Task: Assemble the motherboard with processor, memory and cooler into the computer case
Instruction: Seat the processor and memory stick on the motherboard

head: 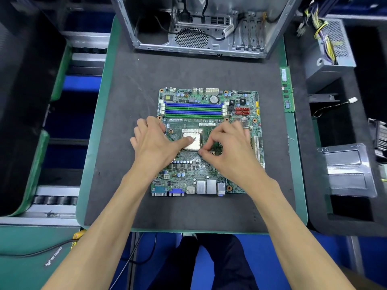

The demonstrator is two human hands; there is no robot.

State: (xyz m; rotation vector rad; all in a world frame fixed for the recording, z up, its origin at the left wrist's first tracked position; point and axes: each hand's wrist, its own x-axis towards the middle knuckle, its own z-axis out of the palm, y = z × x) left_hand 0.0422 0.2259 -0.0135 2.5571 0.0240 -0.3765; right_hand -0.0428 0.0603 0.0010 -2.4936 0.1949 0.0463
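Observation:
A green motherboard point(209, 174) lies flat on the dark mat point(188, 76) in the middle of the bench. A square silver processor point(193, 143) sits in its socket at the board's centre. My left hand point(152, 143) lies over the board's left edge, and its thumb presses on the processor's top. My right hand point(228, 147) hovers just right of the socket with fingers curled, pinching something small at the socket's lower right corner, which I cannot make out. Blue and green memory slots point(193, 110) stand empty. The open grey computer case point(199, 24) stands at the back.
A green memory stick point(287, 91) lies along the mat's right edge. At the far right are a power supply with yellow wires point(330, 45), a black plastic tray point(347, 170) and a finned part point(380, 139) at the frame edge. Roller conveyor sections point(54, 199) flank the left.

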